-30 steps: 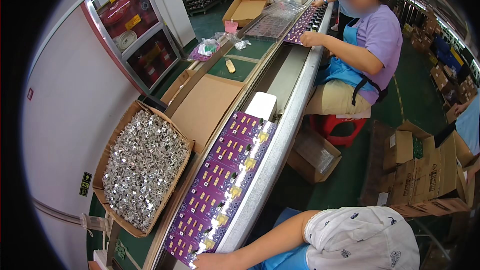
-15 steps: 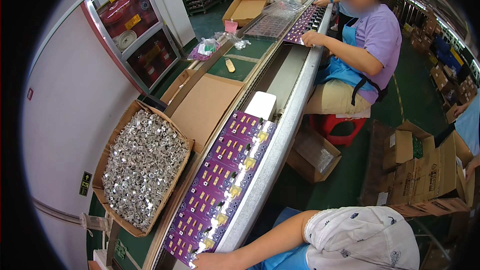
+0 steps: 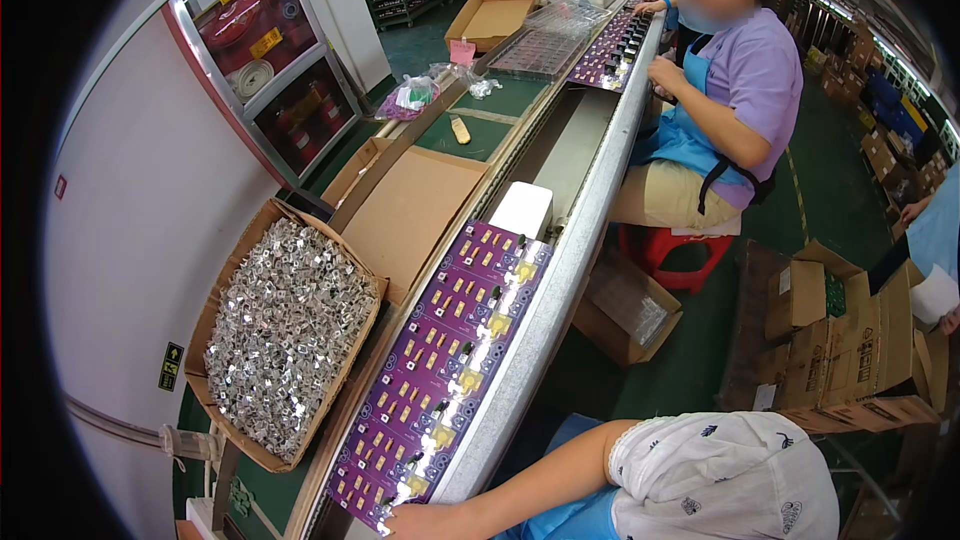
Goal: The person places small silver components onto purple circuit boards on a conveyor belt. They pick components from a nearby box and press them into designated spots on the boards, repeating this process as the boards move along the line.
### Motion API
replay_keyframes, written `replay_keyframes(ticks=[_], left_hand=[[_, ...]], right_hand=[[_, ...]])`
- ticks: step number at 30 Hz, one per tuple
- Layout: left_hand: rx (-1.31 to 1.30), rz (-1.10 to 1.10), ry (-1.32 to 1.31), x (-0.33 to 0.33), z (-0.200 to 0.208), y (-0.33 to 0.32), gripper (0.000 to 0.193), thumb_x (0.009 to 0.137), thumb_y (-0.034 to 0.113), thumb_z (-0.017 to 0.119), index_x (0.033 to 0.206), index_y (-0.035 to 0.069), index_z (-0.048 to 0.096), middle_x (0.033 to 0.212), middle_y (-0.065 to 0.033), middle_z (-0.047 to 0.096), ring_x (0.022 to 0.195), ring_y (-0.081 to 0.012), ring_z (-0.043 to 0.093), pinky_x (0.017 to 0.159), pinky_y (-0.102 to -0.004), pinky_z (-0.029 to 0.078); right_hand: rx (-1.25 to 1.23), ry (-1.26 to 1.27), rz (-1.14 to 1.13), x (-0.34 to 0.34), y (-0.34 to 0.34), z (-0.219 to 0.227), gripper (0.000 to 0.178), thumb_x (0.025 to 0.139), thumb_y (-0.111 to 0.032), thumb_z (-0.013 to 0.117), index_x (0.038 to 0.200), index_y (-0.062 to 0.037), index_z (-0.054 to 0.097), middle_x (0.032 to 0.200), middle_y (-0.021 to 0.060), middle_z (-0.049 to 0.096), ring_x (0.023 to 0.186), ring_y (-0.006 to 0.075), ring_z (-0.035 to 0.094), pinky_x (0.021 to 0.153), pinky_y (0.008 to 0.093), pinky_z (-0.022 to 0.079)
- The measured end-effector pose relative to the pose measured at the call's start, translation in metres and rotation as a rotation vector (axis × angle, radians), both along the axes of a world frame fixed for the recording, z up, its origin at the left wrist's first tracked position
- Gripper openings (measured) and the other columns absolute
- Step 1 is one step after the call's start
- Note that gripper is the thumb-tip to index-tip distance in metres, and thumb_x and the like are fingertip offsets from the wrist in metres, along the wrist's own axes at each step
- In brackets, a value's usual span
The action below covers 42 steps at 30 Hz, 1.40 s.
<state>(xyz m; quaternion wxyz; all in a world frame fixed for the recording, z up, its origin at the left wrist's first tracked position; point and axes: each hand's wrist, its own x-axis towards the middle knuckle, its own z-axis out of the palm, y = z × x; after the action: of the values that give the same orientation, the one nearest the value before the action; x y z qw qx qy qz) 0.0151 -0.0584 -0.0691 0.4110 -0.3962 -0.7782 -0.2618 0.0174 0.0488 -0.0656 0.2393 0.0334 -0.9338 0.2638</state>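
Head view: we're touching the purple board (image 3: pixel 430 370) with the right hand (image 3: pixel 422 522); opening and grip we're not making out; left hand unseen. Ideally we're handling edges only.

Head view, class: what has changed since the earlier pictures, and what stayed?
The purple-shirted co-worker's hand has drawn rightward, off the near end of the far circuit board. At the right edge, a white item has appeared. The person's right hand stays at the near circuit board's lower corner; the metal parts haven't moved.
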Motion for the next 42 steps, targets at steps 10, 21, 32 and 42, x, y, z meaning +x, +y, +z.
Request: replay_keyframes(ticks=[10,21,32,42], left_hand=[[-0.006,-0.001,0.001,0.0007,0.0001,-0.0003,0.048,0.106,0.040,0.043,0.119,0.000,0.067,0.119,-0.0198,0.065,0.109,-0.0374,0.063,0.095,-0.0448,0.050],[-0.006,0.001,0.003,-0.0002,0.0006,-0.0004,0.048,0.106,0.039,0.043,0.118,0.000,0.067,0.118,-0.0193,0.066,0.107,-0.0370,0.063,0.095,-0.0448,0.050],[-0.006,0.000,0.008,-0.0018,-0.0002,-0.0015,0.048,0.106,0.039,0.043,0.118,0.000,0.067,0.116,-0.0188,0.066,0.106,-0.0365,0.064,0.094,-0.0449,0.050],[-0.010,0.006,0.007,-0.0033,-0.0009,-0.0023,0.047,0.107,0.038,0.042,0.118,0.000,0.067,0.115,-0.0184,0.067,0.105,-0.0361,0.064,0.093,-0.0449,0.050]], right_hand=[[0.027,0.028,-0.014,-0.0031,-0.0023,-0.0046,0.025,0.086,-0.028,0.056,0.080,-0.0104,0.071,0.091,0.0034,0.065,0.092,0.0254,0.060,0.078,0.0384,0.044],[0.012,0.058,-0.006,-0.0021,0.0005,-0.0032,0.024,0.085,-0.028,0.057,0.078,-0.0091,0.071,0.089,0.0055,0.066,0.088,0.0268,0.060,0.076,0.0391,0.045],[-0.024,0.078,-0.016,-0.0031,-0.0010,-0.0073,0.023,0.084,-0.027,0.058,0.076,-0.0094,0.070,0.087,0.0052,0.065,0.087,0.0267,0.060,0.076,0.0394,0.044],[-0.038,0.031,-0.019,-0.0043,-0.0021,-0.0047,0.025,0.086,-0.026,0.055,0.078,-0.0092,0.071,0.088,0.0052,0.066,0.088,0.0265,0.061,0.077,0.0390,0.045]])
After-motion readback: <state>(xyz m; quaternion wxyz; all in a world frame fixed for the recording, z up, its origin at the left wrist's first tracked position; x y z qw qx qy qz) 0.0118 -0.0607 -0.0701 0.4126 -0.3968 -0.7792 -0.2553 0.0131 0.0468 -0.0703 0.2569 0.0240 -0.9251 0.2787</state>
